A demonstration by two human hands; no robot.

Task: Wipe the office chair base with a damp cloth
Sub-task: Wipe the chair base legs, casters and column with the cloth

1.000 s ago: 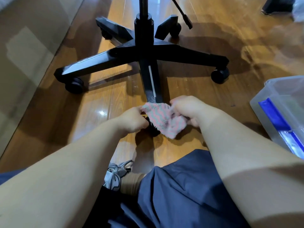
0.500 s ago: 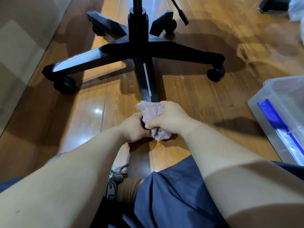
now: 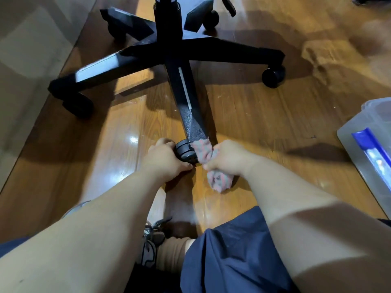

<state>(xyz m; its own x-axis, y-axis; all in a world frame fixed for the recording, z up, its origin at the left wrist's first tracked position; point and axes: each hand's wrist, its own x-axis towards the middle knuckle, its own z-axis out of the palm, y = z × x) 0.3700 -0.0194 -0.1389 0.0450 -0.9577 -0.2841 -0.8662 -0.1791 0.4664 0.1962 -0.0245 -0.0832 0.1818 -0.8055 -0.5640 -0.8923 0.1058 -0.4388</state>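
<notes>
Office chair base (image 3: 186, 96), nearest caster (image 3: 184, 152): a person's left hand (image 3: 164, 160) curls round the wheel while the right hand (image 3: 229, 157) clutches a bunched pink-and-grey cloth (image 3: 220, 180) against its side. The black five-legged base stands on a glossy wooden floor (image 3: 264, 123), a clear plastic bin (image 3: 364, 149) to the right.

Indoor room, home or office, exact kind not determinable: glossy varnished wood-plank floor (image 3: 254, 115); black five-legged office chair base (image 3: 222, 51) with twin-wheel caster (image 3: 273, 76) standing on it; translucent plastic storage bin (image 3: 364, 132) at right edge; pale glossy surface (image 3: 31, 49) bordering the floor at left.
</notes>
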